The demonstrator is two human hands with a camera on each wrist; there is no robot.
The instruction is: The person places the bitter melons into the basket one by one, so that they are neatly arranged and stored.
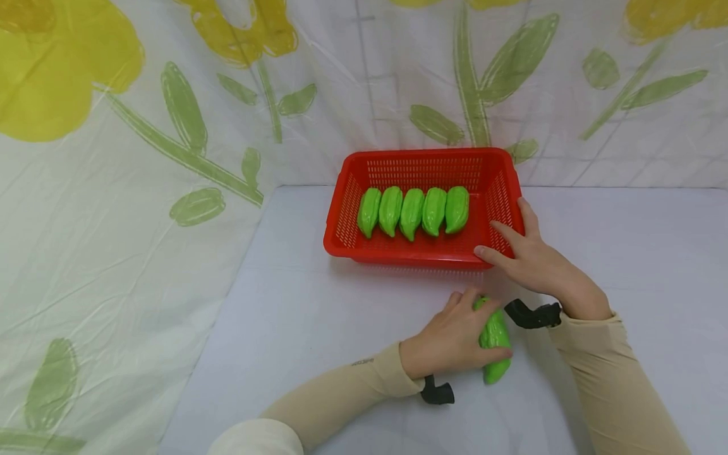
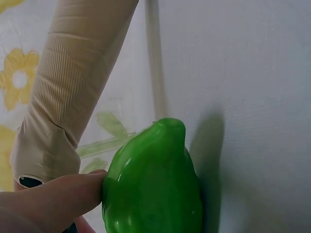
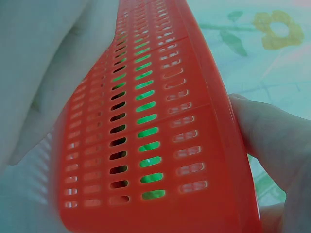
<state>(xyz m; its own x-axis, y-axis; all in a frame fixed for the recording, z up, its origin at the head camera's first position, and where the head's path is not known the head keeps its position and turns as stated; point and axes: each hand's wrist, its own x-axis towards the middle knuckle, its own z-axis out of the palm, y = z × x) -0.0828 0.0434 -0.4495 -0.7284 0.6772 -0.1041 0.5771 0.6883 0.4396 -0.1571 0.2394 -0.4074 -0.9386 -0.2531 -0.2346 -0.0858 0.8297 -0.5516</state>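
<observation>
My left hand [image 1: 446, 341] holds a glossy green ridged vegetable [image 1: 496, 338], shaped like a bitter gourd, between its thumb and fingers, low over the white table. In the left wrist view the thumb presses against one side of this vegetable [image 2: 150, 184]. My right hand [image 1: 537, 259] grips the right side of a red plastic basket [image 1: 409, 258] near its front corner. The right wrist view has the basket's slotted wall [image 3: 194, 141] between thumb and fingers. Inside, several similar green vegetables [image 1: 412, 212] lie side by side in a row, tips toward me.
Behind the basket hangs a pale curtain [image 1: 341, 95] printed with yellow flowers and green leaves. It also runs along the left side of the white table [image 1: 296, 316]. Black wrist mounts [image 1: 531, 314] stick out at both cuffs.
</observation>
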